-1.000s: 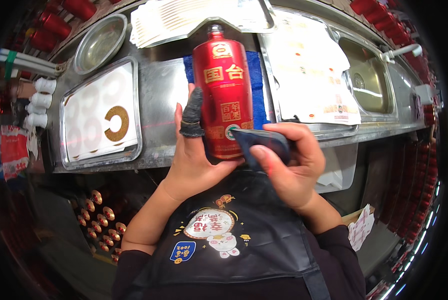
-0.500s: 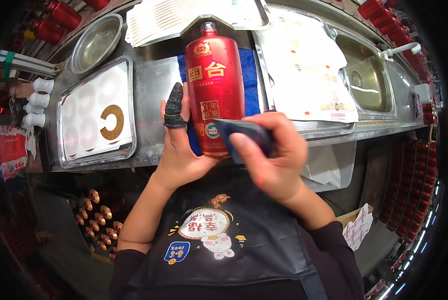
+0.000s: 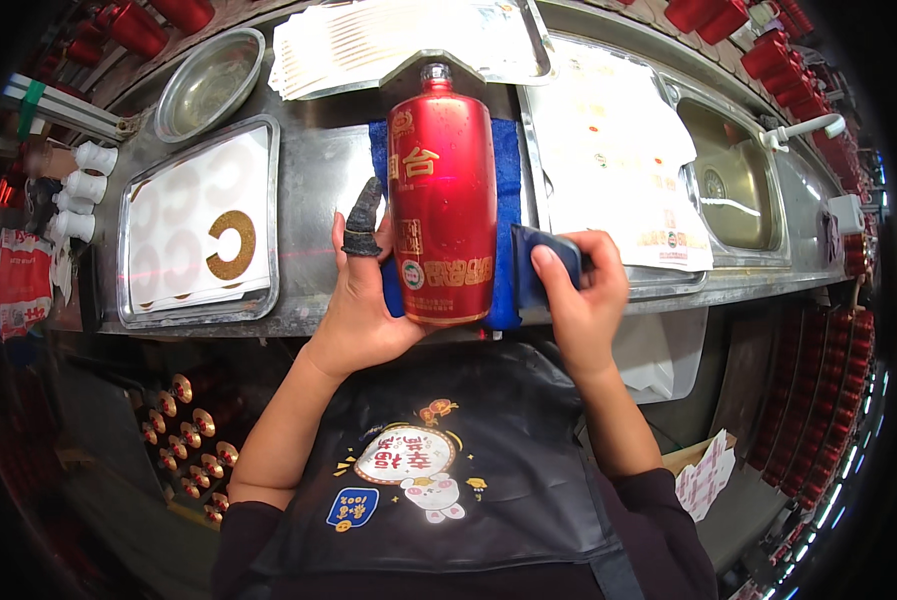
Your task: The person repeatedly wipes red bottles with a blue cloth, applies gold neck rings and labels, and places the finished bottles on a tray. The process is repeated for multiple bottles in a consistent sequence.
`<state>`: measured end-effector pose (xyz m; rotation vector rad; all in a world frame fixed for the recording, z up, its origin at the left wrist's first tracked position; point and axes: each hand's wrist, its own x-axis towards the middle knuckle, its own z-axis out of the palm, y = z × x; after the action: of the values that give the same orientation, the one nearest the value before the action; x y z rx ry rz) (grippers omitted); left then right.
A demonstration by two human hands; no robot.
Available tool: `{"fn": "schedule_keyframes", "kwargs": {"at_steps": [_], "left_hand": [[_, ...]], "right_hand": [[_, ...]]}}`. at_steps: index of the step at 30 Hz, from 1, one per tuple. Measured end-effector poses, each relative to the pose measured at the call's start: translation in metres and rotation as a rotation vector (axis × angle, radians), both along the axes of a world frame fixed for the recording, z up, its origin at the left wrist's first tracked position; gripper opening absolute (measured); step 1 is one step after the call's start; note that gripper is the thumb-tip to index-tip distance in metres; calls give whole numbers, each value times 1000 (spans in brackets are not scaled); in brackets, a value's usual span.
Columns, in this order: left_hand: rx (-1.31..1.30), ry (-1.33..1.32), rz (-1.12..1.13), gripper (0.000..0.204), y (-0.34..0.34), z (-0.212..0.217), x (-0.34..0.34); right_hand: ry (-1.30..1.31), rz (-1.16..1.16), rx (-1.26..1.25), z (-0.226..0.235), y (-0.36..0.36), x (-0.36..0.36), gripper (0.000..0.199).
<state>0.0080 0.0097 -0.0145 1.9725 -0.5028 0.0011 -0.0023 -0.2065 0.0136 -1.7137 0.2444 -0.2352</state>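
A glossy red bottle with gold decoration lies with its neck pointing away from me, water drops on its surface. My left hand grips its lower left side; one finger wears a black wrap, and the others are partly hidden by the bottle. In my right hand is a flat dark blue scraper, pinched between thumb and fingers. It stands just right of the bottle, apart from it. Beneath the bottle lies a blue cloth.
Left is a metal tray of sheets with a gold C-shaped decal; a metal bowl stands behind it. Decal sheets lie right, beside a sink. Stacked sheets are at the back. Red bottles line the right side.
The bottle has rolled so its gold lettering faces further left, and a gold band shows low on its right. My right hand has moved the scraper off the bottle to the right.
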Motion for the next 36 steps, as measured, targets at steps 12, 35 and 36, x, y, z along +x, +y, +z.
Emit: {"fn": "schedule_keyframes", "kwargs": {"at_steps": [12,35,36], "left_hand": [[133,-199,250,106,-2,2,-15],[66,-368,260,106,0,-4,-10],[79,-347,298,107,-1,-4,-10]], "right_hand": [[-567,400,-263,36,16,38,22],[-714,548,-577,19,30,-13,43],[-738,345,-688,18,27,-11,35]]}}
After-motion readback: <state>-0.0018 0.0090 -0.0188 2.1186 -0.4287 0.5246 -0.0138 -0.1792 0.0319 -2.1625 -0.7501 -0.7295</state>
